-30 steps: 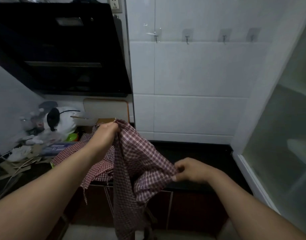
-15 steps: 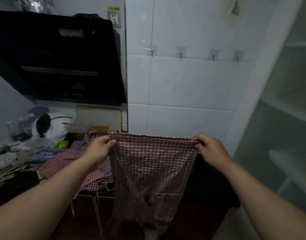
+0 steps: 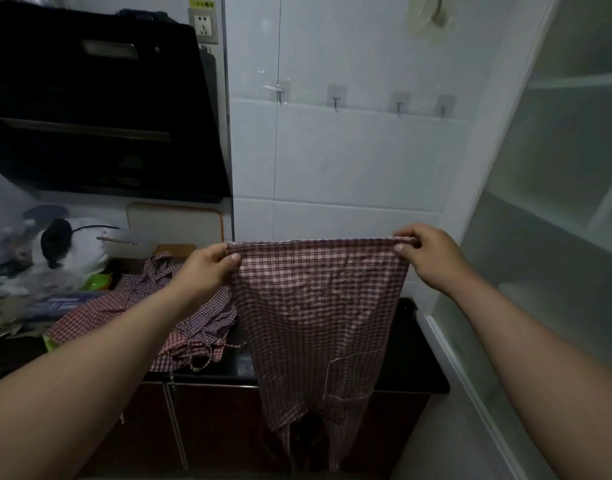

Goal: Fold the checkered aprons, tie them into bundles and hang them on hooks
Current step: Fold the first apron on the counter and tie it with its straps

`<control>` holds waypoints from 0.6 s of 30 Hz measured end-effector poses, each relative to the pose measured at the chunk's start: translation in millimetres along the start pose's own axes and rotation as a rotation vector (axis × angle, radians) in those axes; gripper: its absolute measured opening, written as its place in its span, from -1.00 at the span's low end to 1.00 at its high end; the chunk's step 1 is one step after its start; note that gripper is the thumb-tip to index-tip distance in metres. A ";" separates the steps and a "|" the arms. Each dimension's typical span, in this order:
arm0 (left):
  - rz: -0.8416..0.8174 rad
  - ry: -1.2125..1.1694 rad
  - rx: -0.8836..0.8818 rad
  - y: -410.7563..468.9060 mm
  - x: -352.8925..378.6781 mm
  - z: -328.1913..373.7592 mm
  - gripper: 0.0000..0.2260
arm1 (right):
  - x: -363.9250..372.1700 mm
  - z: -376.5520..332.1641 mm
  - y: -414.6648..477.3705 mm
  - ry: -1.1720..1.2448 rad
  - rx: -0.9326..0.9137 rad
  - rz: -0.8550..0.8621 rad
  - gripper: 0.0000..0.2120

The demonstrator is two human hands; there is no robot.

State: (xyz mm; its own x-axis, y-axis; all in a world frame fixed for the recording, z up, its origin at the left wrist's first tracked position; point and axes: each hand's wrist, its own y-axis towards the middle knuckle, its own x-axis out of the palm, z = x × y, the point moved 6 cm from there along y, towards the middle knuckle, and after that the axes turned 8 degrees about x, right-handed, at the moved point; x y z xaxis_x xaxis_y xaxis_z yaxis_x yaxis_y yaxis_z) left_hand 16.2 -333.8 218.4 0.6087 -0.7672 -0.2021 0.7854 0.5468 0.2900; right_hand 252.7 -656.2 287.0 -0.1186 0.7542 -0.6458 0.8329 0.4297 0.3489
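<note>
Held apron: the red-and-white checkered cloth apron [image 3: 318, 306] hangs in the air before the front edge of the black stone desk [image 3: 415, 355]. Its top hem is drawn level between both hands, so the cloth drops flat and its edges can be matched.
Left hand: the left hand [image 3: 207, 268] pinches the apron's left top corner, with the thumb in front and the fingers [image 3: 233, 257] curled round the hem.
Right hand: the right hand [image 3: 429, 258] pinches the right top corner the same way, well apart from the left, which keeps the hem taut.
Pocket: the stitched patch pocket [image 3: 349, 375] sits low on the right, facing the person.
Heap: a crumpled heap of checkered cloth [image 3: 142, 299], probably more aprons, lies toward the desk's left end, with thin straps reaching its front edge.
Hooks: four small metal wall hooks [image 3: 335, 98] on the white tiles above the desk are all bare.
Step, by my judgement: squaring the apron for a first fold; nothing is tied or hung yet.
</note>
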 end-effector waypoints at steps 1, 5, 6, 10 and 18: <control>0.012 -0.010 -0.002 0.5 1.8 1.0 -0.80 | -3.3 2.8 0.4 0.003 -0.005 0.015 -0.90; 0.014 -0.023 -0.003 3.9 11.2 3.8 -0.80 | -4.1 26.6 3.1 0.067 0.045 -0.008 -0.89; 0.022 -0.032 -0.007 4.2 14.1 3.9 -0.80 | -3.9 31.6 4.0 0.072 0.048 -0.014 -0.89; 0.064 -0.044 -0.033 6.6 24.0 6.4 -0.79 | -4.5 41.5 13.5 0.104 0.045 -0.044 -0.88; 0.128 -0.053 -0.073 11.5 53.6 13.9 -0.79 | 5.6 79.5 35.9 0.364 0.175 -0.150 -0.89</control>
State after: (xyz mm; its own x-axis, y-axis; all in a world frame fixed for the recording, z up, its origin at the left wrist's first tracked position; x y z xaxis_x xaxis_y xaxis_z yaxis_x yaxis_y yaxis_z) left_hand 56.4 -373.3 223.9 0.6994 -0.7050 -0.1171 0.7087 0.6631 0.2407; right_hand 325.0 -676.0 241.9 -0.4027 0.8290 -0.3880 0.8671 0.4813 0.1286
